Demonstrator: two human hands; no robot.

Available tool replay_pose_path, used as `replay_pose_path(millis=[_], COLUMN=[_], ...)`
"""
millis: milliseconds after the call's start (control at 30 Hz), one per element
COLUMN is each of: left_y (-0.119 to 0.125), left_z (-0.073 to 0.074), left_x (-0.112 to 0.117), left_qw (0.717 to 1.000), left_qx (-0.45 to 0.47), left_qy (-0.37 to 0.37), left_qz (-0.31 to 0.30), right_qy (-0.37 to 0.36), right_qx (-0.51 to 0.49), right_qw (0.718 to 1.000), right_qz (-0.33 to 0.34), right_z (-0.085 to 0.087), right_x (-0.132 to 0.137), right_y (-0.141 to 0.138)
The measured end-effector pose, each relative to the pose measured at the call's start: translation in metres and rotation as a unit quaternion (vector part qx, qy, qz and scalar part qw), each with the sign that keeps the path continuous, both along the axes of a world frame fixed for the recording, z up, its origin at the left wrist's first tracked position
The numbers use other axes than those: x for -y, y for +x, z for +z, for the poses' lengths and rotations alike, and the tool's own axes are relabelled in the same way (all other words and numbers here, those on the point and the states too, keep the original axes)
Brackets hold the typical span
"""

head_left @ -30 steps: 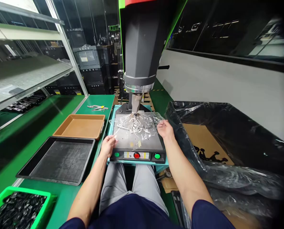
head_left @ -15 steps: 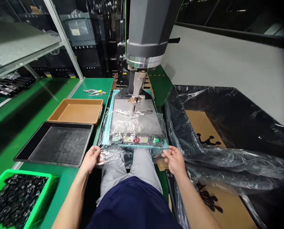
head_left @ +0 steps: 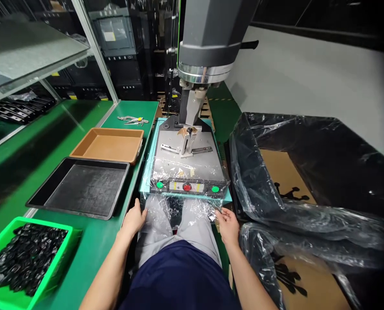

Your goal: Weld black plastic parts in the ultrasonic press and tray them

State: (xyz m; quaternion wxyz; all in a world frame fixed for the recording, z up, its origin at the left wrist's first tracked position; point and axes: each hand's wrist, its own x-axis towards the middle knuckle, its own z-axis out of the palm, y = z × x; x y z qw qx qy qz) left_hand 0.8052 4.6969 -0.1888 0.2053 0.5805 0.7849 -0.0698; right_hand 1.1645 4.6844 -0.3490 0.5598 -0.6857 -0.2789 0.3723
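A clear plastic film (head_left: 182, 206) drapes over the front of the press machine's base plate (head_left: 187, 161) and hangs down over my lap. My left hand (head_left: 134, 218) pinches its left edge below the bench front. My right hand (head_left: 227, 224) grips its right edge. Green and red buttons (head_left: 187, 187) on the machine's front panel show through the film. A small metal fixture (head_left: 187, 138) stands on the plate under the grey press head (head_left: 207, 47).
To the left on the green bench lie a black tray (head_left: 82, 187), a brown tray (head_left: 109, 145) and a green bin of black parts (head_left: 20, 258). Pliers (head_left: 132, 120) lie farther back. A cardboard box lined with a black bag (head_left: 308, 181) stands at right.
Both hands have left the plate and pulled the film toward me, off the fixture and down over the front edge. The camera has tilted downward.
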Motion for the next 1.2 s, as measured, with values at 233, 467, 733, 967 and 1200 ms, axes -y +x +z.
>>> replay_pose_path(millis=[233, 467, 733, 967, 1200], left_y=[0.008, 0.010, 0.014, 0.017, 0.055], left_z=[0.021, 0.032, 0.019, 0.022, 0.069], left_x=[-0.010, -0.030, -0.022, -0.022, -0.039], left_qw=[0.998, 0.980, 0.954, 0.941, 0.871], left_qx=[0.002, 0.086, 0.203, 0.255, 0.381], left_qy=[0.045, 0.136, 0.181, 0.193, 0.293], left_qz=[-0.049, -0.120, -0.123, -0.113, -0.102], right_qy=[0.044, 0.258, 0.136, 0.131, 0.146], right_qx=[0.285, 0.348, 0.433, 0.468, 0.110], right_qw=[0.957, 0.887, 0.861, 0.844, 0.914], right_qz=[0.042, 0.162, 0.230, 0.228, 0.363], right_z=[0.048, 0.190, 0.233, 0.248, 0.250], right_x=[-0.034, -0.199, -0.310, -0.306, -0.220], right_y=[0.008, -0.030, -0.067, -0.059, -0.054])
